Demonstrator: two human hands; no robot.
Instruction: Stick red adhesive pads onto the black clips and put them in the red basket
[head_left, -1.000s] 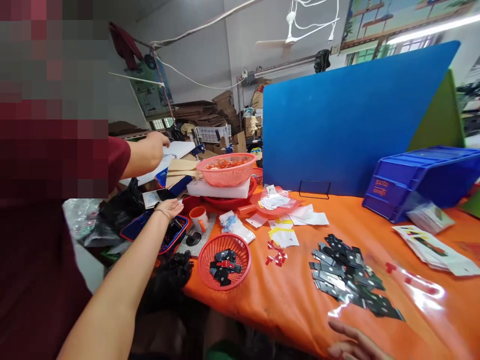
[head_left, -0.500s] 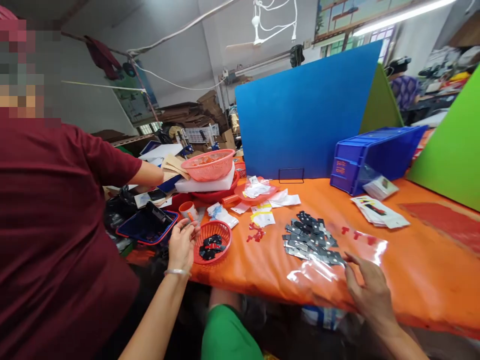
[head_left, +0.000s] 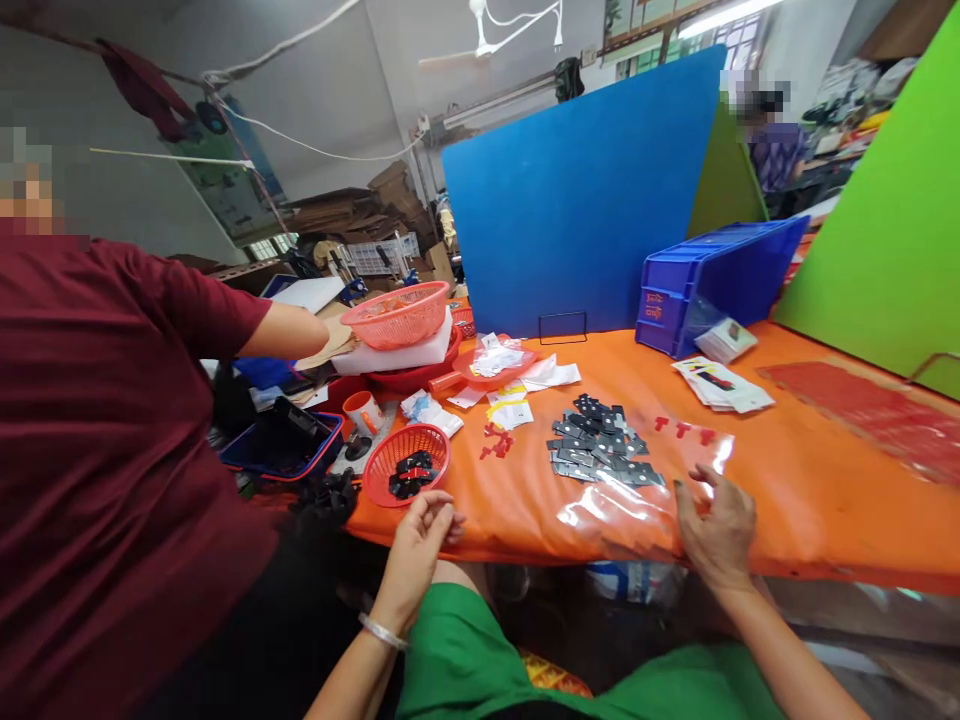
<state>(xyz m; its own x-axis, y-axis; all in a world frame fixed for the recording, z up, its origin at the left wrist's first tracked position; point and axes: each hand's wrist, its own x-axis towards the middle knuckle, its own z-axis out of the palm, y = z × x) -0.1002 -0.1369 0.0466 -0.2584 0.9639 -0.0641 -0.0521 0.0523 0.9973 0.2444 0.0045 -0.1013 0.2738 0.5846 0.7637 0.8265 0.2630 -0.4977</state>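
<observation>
My left hand (head_left: 425,537), with a bracelet on its wrist, is just in front of the red basket (head_left: 373,465). Its fingers are curled together, and I cannot make out whether anything is in them. Inside the basket lie small black pieces (head_left: 412,486) with a bit of red among them. My right hand (head_left: 718,527) hovers low over the table's front part, thumb and index finger apart, with nothing visible between them. Left of it is a pile of flat dark grey pieces (head_left: 604,445) on a clear plastic sheet. Small red pieces (head_left: 681,430) lie beyond my right hand.
More red pieces (head_left: 495,443) lie between basket and pile. White cards (head_left: 724,387) and a blue crate (head_left: 664,300) are at the right. A blue panel (head_left: 577,190) stands behind. At the left are a mug (head_left: 363,411), a dark tray (head_left: 285,445) and a person in maroon (head_left: 112,420).
My left hand has come from above the basket's left rim down and right to the table edge. My right hand has drawn away from the pile's corner, its fingers parting. The view has shifted.
</observation>
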